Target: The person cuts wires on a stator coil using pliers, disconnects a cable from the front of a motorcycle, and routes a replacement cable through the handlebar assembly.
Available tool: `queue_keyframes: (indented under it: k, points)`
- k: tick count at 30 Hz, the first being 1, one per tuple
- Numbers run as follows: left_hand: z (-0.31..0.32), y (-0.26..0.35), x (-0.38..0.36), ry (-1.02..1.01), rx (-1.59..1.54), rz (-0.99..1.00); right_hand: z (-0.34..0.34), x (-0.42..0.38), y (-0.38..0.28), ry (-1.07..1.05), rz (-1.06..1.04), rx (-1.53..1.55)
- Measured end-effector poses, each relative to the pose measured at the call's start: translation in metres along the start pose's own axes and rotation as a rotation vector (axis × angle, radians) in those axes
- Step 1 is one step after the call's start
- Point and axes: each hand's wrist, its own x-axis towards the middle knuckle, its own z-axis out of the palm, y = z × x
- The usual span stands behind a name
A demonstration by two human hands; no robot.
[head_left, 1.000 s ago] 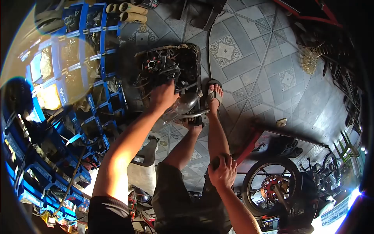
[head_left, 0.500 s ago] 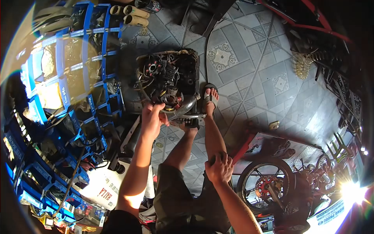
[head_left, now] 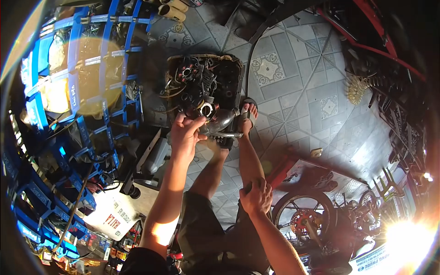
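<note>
My left hand is closed, thumb and fingers pinching the edge of a ring-shaped part that looks like a stator coil. Its bright round centre hole faces up. Just beneath and beside it lie a grey curved pipe and a bin of dark motorcycle parts, with another round coil-like part and tangled wires inside. My right hand rests on my right knee, fingers draped over it and holding nothing.
Blue shelving with compartments stands on the left. A white box with red lettering sits lower left. Motorcycle wheel and red-edged panel lie at lower right. Coil springs are on the right, and a sandalled foot stands beside the bin.
My left hand has shifted slightly right, and the ring-shaped part in it is now turned so that its centre hole shows. My right hand stays on the knee. The view has shifted a little.
</note>
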Motion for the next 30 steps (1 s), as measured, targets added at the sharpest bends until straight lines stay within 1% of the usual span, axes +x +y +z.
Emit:
queue_keyframes:
  k: [2, 5, 6, 9, 10, 12, 13, 14, 17, 18, 21, 22, 25, 28, 30]
  points:
    - [-0.001, 0.006, 0.0, 0.001, -0.033, -0.022, -0.001, 0.001, 0.0, -0.005, 0.0, 0.0]
    - [-0.003, 0.018, -0.007, -0.028, -0.192, -0.079, -0.006, 0.002, -0.002, -0.008, 0.01, 0.001]
    - [-0.01, 0.011, -0.004, -0.027, -0.194, -0.079, -0.009, 0.002, -0.004, -0.011, 0.021, 0.006]
    - [-0.05, -0.042, 0.02, 0.226, 0.391, 0.052, -0.009, 0.001, -0.005, -0.013, 0.029, 0.01]
    - [-0.059, -0.056, 0.023, 0.225, 0.387, 0.055, -0.009, 0.001, -0.004, -0.015, 0.029, 0.007]
    - [-0.073, -0.087, 0.022, 0.276, 1.402, 0.339, -0.009, 0.003, -0.003, -0.012, 0.033, 0.002]
    - [-0.073, -0.092, 0.021, 0.286, 1.908, 0.485, -0.009, 0.003, -0.002, -0.006, 0.022, -0.001]
    - [-0.075, -0.096, 0.025, 0.279, 1.904, 0.485, -0.008, 0.002, 0.0, -0.003, 0.013, -0.006]
    - [-0.064, -0.087, 0.045, 0.063, 2.066, 0.423, -0.005, 0.001, 0.003, 0.009, 0.002, -0.022]
    - [-0.065, -0.089, 0.047, 0.057, 2.063, 0.412, -0.005, 0.0, 0.004, 0.016, -0.008, -0.026]
    - [-0.066, -0.083, 0.056, 0.086, 1.952, 0.233, 0.0, -0.003, 0.008, 0.018, -0.018, -0.025]
    - [-0.066, -0.077, 0.058, 0.087, 1.954, 0.234, 0.002, -0.003, 0.008, 0.02, -0.017, -0.023]
    - [-0.062, -0.055, 0.062, 0.307, 1.863, 0.678, 0.003, -0.004, 0.009, 0.025, -0.008, -0.017]
    - [-0.037, 0.002, 0.072, 0.356, 1.844, 0.675, 0.005, -0.007, 0.008, 0.025, 0.01, -0.013]
    - [-0.032, 0.022, 0.097, 0.36, 1.845, 0.671, 0.008, -0.008, 0.01, 0.06, -0.008, -0.013]
